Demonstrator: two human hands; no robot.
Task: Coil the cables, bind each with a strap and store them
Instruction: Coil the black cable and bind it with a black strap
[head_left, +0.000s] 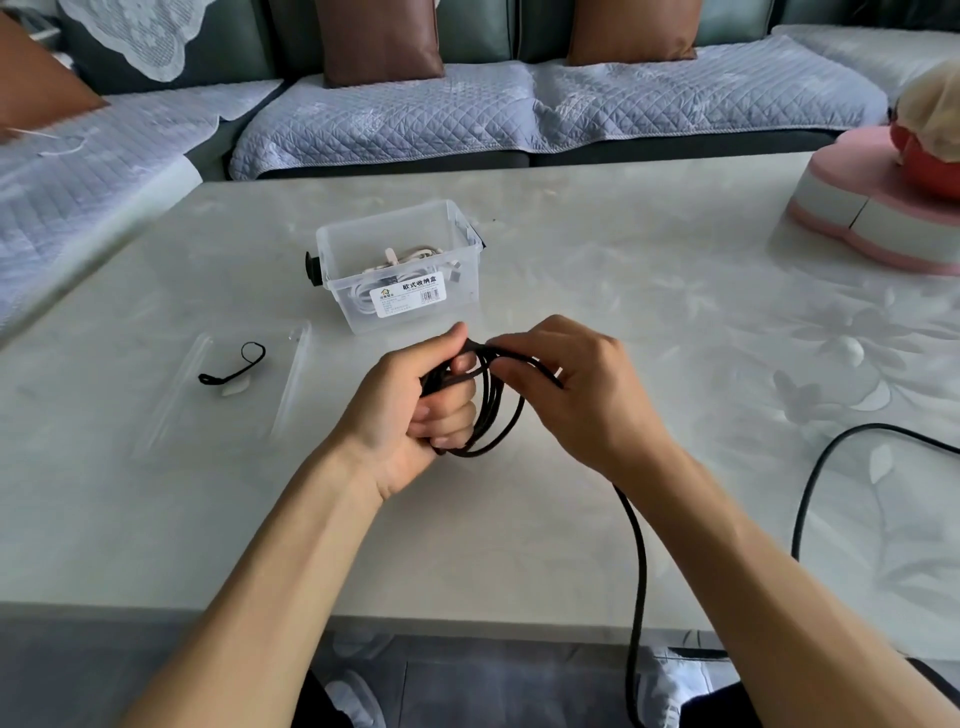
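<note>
Several loops of the black cable (493, 405) sit gripped in the left hand (410, 410) above the table (623, 291) while the right hand (576, 384) pinches the next turn, so coiling continues (strap (234, 366) waits by the clear box (400, 265)).

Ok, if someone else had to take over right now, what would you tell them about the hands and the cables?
Left hand grips the black cable coil.
Right hand pinches the cable at the coil's top, feeding a loop.
Loose cable tail hangs off the table edge.
Black strap lies on the clear lid, unused.
Clear box already holds a white cable.
Left: finish coiling, strap it, store it.
</note>
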